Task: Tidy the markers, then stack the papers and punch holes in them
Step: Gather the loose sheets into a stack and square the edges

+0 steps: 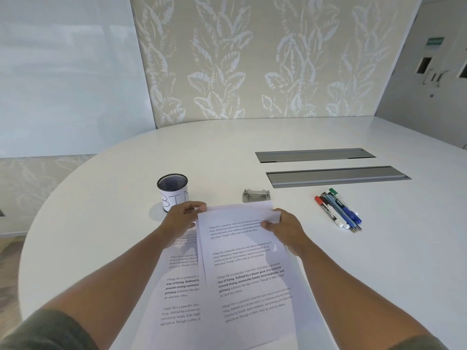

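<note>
A printed sheet of paper [242, 251] is lifted off the white table [353, 274], held at its far corners. My left hand [184, 221] pinches the far left corner and my right hand [283, 228] pinches the far right corner. Under it, shifted to the left, lies another printed sheet [177, 299] flat on the table. A small grey hole punch [256, 195] sits just beyond the held sheet. Several markers and pens [337, 210] lie side by side in a neat row to the right.
A black mesh cup [173, 192] with a white label reading "BIN" stands beyond my left hand. Two grey cable hatches [316, 155] [338, 176] are set into the table farther back. The wall stands behind the table's curved far edge.
</note>
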`<state>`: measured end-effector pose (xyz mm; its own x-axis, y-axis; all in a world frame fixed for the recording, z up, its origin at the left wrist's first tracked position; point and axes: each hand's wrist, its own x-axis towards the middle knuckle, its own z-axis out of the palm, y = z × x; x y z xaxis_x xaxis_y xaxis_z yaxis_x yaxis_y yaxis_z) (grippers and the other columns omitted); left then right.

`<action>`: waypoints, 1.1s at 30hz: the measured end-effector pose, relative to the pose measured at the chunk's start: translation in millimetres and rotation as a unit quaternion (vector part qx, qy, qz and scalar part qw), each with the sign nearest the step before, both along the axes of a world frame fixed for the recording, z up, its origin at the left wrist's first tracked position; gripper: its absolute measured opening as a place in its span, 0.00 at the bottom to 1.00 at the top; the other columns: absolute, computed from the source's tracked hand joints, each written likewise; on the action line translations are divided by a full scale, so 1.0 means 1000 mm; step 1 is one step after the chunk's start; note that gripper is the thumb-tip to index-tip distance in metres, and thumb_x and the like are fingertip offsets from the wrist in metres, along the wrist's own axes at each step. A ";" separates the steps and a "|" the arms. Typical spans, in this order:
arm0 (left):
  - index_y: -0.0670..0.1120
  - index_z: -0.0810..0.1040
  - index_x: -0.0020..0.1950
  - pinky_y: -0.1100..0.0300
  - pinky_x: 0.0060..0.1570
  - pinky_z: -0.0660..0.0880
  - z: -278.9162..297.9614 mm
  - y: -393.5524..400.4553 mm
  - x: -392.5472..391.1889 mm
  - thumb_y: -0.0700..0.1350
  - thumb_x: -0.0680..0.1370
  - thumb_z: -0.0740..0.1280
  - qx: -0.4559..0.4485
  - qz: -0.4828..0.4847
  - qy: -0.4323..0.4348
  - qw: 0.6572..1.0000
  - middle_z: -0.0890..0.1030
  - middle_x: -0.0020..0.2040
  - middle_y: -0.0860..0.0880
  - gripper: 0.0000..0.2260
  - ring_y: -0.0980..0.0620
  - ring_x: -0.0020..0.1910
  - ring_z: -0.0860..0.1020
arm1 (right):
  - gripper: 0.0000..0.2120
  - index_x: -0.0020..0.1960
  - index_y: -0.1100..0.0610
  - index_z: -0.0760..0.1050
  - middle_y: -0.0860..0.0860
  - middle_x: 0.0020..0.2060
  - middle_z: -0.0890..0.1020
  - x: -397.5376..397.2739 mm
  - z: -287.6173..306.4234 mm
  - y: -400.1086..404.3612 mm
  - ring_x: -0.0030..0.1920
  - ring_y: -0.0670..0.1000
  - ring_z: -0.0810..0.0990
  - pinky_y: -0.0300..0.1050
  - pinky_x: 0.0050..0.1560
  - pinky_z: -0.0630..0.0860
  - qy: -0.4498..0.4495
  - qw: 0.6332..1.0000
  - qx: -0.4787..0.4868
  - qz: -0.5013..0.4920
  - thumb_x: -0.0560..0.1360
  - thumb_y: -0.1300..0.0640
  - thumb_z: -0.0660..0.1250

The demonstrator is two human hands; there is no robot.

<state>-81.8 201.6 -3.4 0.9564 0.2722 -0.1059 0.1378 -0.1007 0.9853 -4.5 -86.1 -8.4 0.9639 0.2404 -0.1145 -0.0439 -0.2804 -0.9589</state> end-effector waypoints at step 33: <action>0.47 0.83 0.54 0.62 0.40 0.79 -0.008 0.026 -0.022 0.50 0.80 0.67 -0.010 0.049 0.037 0.998 0.87 0.45 0.54 0.10 0.53 0.43 0.84 | 0.12 0.52 0.62 0.81 0.59 0.49 0.86 0.002 -0.006 0.014 0.53 0.63 0.84 0.60 0.59 0.79 0.081 0.984 0.158 -0.022 0.70 0.64 0.76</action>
